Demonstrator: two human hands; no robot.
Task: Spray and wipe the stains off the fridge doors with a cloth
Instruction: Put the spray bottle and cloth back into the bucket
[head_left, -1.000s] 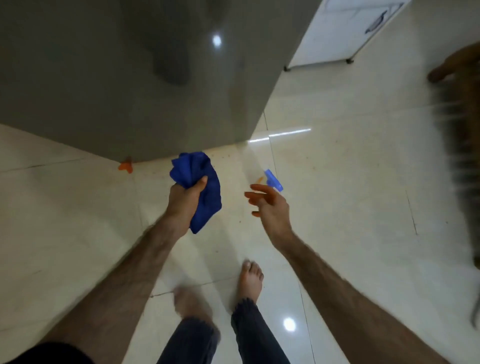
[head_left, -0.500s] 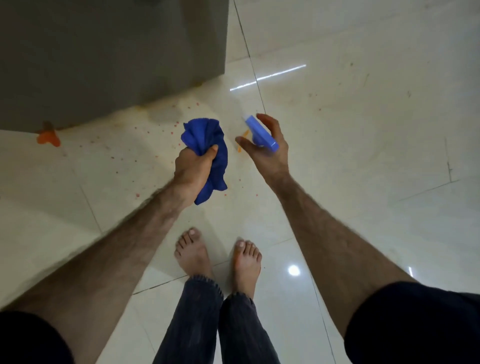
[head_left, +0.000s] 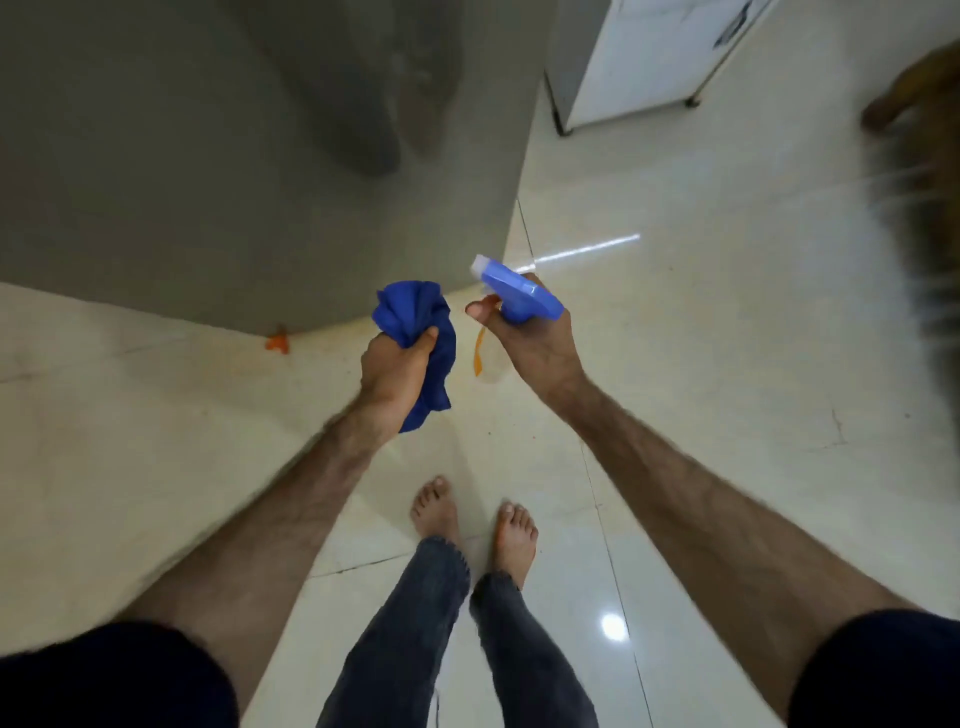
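Both hands loaded: left hand (head_left: 397, 371) grips bunched cloth (head_left: 415, 332), right hand (head_left: 535, 345) now wraps spray bottle (head_left: 514, 296), lifted since 0.5 s ago, nozzle toward fridge door (head_left: 234, 171) just ahead, so spraying looks imminent

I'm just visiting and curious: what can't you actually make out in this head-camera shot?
- Spray bottle body: hidden under the right hand.
- Fridge door upper part: cut off by the top edge; stains too faint to find.
- Brown thing, right edge: motion-blurred.
- Blue cloth: partly inside the left hand.
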